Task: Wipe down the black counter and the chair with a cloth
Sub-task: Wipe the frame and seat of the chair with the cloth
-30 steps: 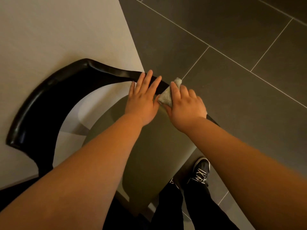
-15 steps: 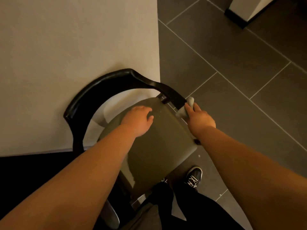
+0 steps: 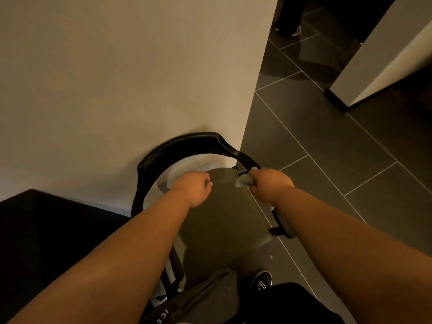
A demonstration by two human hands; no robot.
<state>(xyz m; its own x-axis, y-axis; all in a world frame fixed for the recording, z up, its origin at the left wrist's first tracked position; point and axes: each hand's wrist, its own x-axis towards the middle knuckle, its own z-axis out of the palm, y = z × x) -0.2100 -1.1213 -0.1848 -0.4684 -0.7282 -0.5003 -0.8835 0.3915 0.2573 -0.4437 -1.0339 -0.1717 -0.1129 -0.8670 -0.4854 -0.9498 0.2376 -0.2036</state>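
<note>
Two hands sat apart over chair (image 3: 145,181): right hand (image 3: 271,183) clamped cloth (image 3: 243,182) against right end of rail (image 3: 187,141); left hand (image 3: 191,189) curled, empty, above seat (image 3: 222,220). Cloth looked soft, light; best held bunched, wrapping rail.

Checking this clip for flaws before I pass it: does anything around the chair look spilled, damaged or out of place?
Nothing major. The chair stands upright by the wall, and the right hand holds the cloth at its backrest. One small pale speck lies on the floor tiles beside the chair, too small to identify.
</note>
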